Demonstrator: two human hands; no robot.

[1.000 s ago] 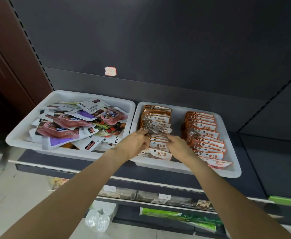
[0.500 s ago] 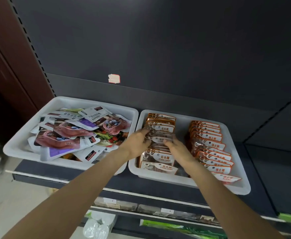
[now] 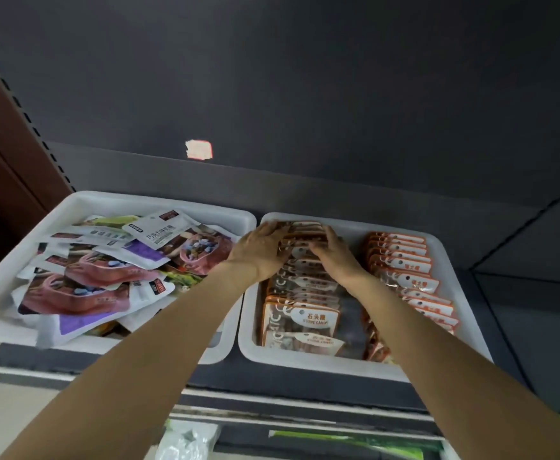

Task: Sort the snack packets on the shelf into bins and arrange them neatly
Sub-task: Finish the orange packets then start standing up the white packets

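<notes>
Orange-edged clear candy packets (image 3: 300,257) run 6-to-12 in your white plastic bin (image 3: 338,363); both hands, left hand (image 3: 261,250) and right hand (image 3: 335,257), press flat, fingers straight, at 12.

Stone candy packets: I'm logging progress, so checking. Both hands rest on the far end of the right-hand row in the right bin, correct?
Not quite. The head view shows the left hand and right hand on the far end of the left-hand row of stone candy packets in the right bin, not the right-hand row.

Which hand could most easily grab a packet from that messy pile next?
Probably the left hand: it rests on the orange packet row right beside the jumbled left bin, while the right hand lies farther away.
</notes>
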